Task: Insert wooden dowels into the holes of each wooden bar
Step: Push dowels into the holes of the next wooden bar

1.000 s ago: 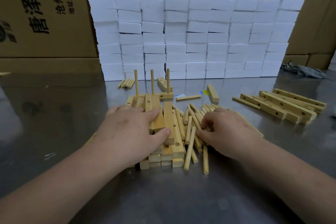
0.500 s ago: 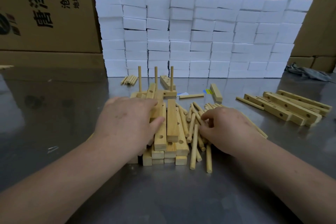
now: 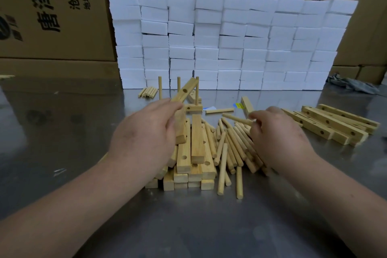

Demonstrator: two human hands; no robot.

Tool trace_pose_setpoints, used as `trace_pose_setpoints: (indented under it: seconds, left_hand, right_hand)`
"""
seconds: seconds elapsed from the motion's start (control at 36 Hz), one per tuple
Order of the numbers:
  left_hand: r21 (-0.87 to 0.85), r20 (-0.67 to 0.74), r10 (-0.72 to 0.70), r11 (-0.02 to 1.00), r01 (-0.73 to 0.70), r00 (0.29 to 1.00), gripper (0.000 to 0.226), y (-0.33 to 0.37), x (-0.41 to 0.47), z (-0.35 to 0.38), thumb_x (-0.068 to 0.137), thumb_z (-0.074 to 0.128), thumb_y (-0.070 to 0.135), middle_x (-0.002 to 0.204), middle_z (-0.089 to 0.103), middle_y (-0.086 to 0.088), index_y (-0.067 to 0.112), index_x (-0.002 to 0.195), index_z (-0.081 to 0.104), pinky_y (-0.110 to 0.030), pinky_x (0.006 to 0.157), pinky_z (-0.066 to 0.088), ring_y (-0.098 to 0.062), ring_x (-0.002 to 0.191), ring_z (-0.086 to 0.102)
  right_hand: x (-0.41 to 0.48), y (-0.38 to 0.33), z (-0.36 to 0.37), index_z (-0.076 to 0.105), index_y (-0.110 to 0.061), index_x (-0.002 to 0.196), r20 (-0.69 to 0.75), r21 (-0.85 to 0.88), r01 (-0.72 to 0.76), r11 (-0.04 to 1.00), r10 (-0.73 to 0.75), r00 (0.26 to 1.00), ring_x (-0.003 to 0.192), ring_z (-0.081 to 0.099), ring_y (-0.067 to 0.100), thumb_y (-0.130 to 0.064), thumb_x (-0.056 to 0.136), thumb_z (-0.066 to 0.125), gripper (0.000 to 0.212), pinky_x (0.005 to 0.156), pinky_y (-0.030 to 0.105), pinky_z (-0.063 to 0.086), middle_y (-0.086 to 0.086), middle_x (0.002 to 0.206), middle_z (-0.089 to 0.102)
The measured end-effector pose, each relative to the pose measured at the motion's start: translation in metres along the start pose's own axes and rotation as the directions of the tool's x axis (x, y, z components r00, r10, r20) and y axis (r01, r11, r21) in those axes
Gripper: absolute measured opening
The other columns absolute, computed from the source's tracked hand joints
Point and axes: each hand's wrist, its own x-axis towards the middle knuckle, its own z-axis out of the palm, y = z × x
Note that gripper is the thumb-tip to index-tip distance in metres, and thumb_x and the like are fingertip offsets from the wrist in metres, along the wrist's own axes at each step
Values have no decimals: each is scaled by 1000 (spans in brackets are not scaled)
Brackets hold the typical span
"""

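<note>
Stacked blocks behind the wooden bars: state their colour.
Plain white, no pattern. The stacked blocks show best in the head view, the only one.

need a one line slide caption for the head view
Left hand holds a drilled wooden bar tilted up while right hand pinches a dowel over the loose pile.

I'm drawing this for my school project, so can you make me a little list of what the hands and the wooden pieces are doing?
Left hand: grips one wooden bar, held up and tilted
Right hand: pinches one dowel above the loose dowels
Stack of bars: lies on the metal table, between the hands
Upright dowels: three stand behind the stack, base partly hidden
Other bars: lie grouped at the right
Background: white blocks, cardboard boxes
</note>
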Motion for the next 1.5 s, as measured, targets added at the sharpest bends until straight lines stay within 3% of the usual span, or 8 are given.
trace_pose_setpoints:
  seconds: [0.11,0.33,0.58,0.69,0.94,1.28,1.39,1.5]
  left_hand:
    - [-41,14,-29,999,30,999,40,-1,0,1,92,47,20,100,56,14,30,131,54,-10,57,32,-5,69,49]
    - [-177,38,17,984,-10,999,37,-3,3,3,91,51,20,110,52,10,16,127,58,11,73,22,14,85,32]
    - [-118,42,-7,993,12,999,58,1,2,4,92,50,23,137,39,11,21,146,28,-11,79,24,-2,111,37]
    - [-58,50,-34,998,37,998,53,2,4,4,91,52,22,121,47,6,20,142,35,-18,64,22,-8,93,39]
    - [-57,54,-89,994,92,995,36,0,4,3,89,55,20,93,44,12,30,123,54,-16,57,30,-7,79,45]
    - [-139,28,-96,985,99,995,17,2,4,0,91,53,32,73,54,10,45,93,42,-22,48,36,-8,61,52]
    - [-383,126,-244,882,273,962,22,4,8,0,92,43,39,62,57,2,36,77,59,-22,49,39,-9,55,51]
    - [-669,281,-421,559,490,863,44,6,12,0,97,38,26,52,54,4,21,66,69,-26,54,38,-8,52,48]
  right_hand:
    - [-5,1,-6,48,-17,132,-45,160,31,987,-24,999,94,49,18,-15,98,34,37,75,26,37,3,116,48]
    - [-16,-10,-3,61,-21,115,-25,431,123,894,-124,992,71,47,-2,-12,96,40,30,60,5,34,-11,90,47]
    - [-18,-13,-2,51,-33,87,-26,457,176,872,-185,982,77,45,-11,-8,95,39,29,63,2,35,-16,87,44]
    - [-18,-13,-2,43,-40,79,-53,430,206,879,-203,978,72,45,-7,-10,94,39,33,59,6,36,-18,87,41]
    - [-19,-14,-4,53,-29,126,99,304,274,912,-317,943,86,38,-7,-16,93,44,36,78,14,30,-23,102,49]
    - [-22,-21,-7,55,-31,118,280,253,303,919,-370,886,85,42,2,-26,93,38,31,73,16,36,-16,94,43]
    - [-23,-21,-13,54,-38,105,227,279,247,928,-314,922,76,47,4,-29,94,31,26,62,16,36,-17,84,51]
    - [-29,-24,-22,51,-46,85,131,390,273,879,-346,929,68,51,-1,-38,82,26,26,48,19,33,-24,75,55]
